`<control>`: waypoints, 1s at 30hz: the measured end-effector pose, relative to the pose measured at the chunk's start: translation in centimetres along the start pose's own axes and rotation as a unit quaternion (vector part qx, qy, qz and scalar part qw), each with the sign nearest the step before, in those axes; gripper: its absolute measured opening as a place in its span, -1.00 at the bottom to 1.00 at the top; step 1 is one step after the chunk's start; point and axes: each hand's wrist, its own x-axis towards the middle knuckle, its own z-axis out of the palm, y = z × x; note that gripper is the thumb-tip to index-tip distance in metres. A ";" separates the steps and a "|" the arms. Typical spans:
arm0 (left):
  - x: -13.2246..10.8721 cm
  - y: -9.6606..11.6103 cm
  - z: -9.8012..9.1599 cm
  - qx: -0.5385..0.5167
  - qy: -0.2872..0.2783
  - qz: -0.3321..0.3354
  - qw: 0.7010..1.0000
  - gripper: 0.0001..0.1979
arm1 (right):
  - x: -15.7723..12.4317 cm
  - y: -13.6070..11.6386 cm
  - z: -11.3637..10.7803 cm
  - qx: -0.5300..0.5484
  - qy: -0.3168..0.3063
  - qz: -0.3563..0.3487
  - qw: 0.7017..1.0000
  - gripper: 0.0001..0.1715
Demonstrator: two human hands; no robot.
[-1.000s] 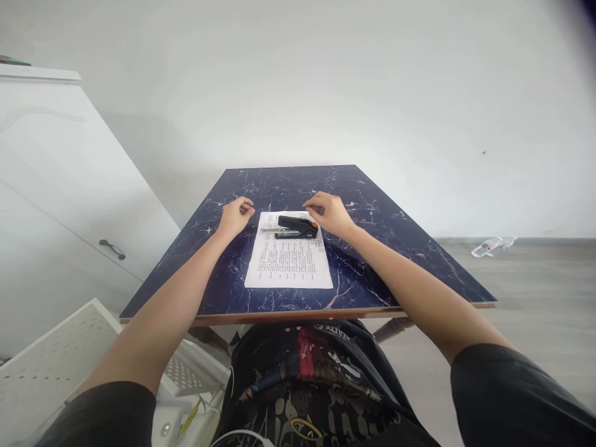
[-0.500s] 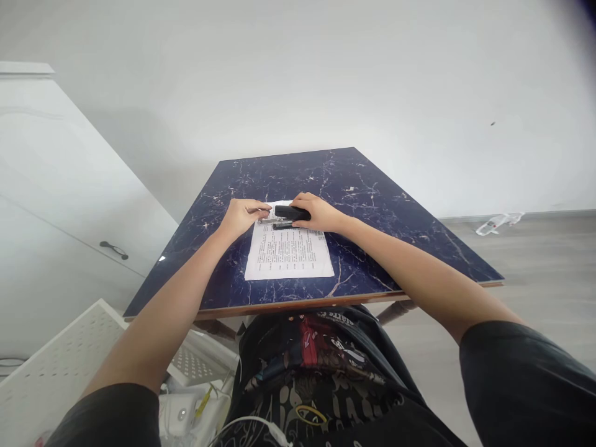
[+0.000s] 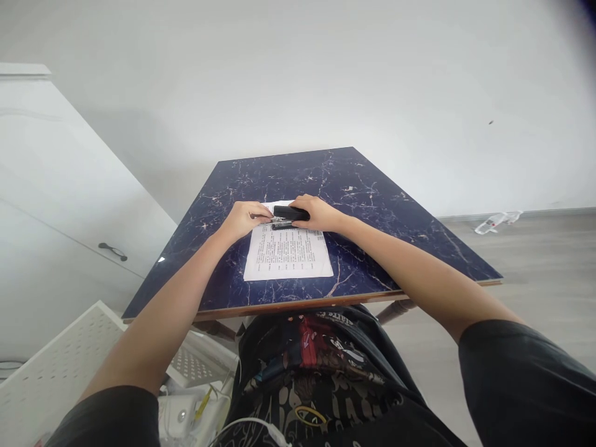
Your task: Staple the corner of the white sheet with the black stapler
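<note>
A black stapler (image 3: 289, 213) lies over the upper part of a printed sheet of paper (image 3: 291, 264), its top raised from a metal tray (image 3: 282, 221) and a dark base. My right hand (image 3: 316, 213) wraps round the stapler's right end. From the other side, my left hand (image 3: 246, 217) has its fingertips pinched together at the left end of the metal tray. Whatever sits between those fingertips is too small to make out.
Paper and stapler rest on a dark blue marbled table (image 3: 279, 177) with a wooden edge. A white cabinet (image 3: 60, 167) stands to the left, and a white perforated panel (image 3: 60, 360) lies low beside it. A clear plastic item (image 3: 498, 221) is on the floor by the wall.
My left fingertips have moved slightly right and down onto the end of the metal tray. The right hand keeps its hold on the stapler, nearly still.
</note>
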 end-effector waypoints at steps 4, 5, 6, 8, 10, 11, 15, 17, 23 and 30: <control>0.0 -0.4 0.0 0.009 -0.005 -0.001 1.000 -0.92 | -0.1 -0.3 -0.2 0.008 -0.008 0.009 1.000 -0.57; 0.0 -0.4 0.1 0.010 -0.008 -0.002 1.000 -0.92 | -0.1 -0.4 -0.2 0.010 -0.009 0.011 1.000 -0.57; 0.0 -0.5 0.1 0.010 -0.012 -0.004 1.000 -0.92 | -0.1 -0.4 -0.2 0.011 -0.010 0.013 1.000 -0.57; 0.1 -0.5 0.2 0.008 -0.016 -0.007 1.000 -0.92 | -0.1 -0.4 -0.2 0.012 -0.014 0.017 1.000 -0.56; 0.1 -0.5 0.4 0.003 -0.012 -0.012 1.000 -0.93 | -0.2 -0.4 -0.2 0.013 -0.016 0.023 1.000 -0.56; 0.1 -0.5 0.5 0.000 -0.008 -0.015 1.000 -0.94 | -0.2 -0.4 -0.2 0.013 -0.017 0.026 0.999 -0.56; 0.1 -0.5 1.0 -0.025 0.001 -0.031 0.999 -0.94 | -0.2 -0.7 -0.5 0.019 -0.024 0.035 0.999 -0.55; 0.1 -0.6 1.2 -0.057 0.001 -0.039 0.998 -0.91 | -0.2 -0.8 -0.6 0.018 -0.028 0.036 0.999 -0.57; 0.1 -1.2 1.5 -0.117 -0.013 -0.073 0.990 -0.77 | -0.2 -0.8 -0.6 0.015 -0.027 0.029 0.999 -0.59; 0.0 -2.0 1.4 -0.149 -0.024 -0.086 0.985 -0.73 | -0.3 -0.6 -0.4 0.013 -0.031 0.027 0.999 -0.57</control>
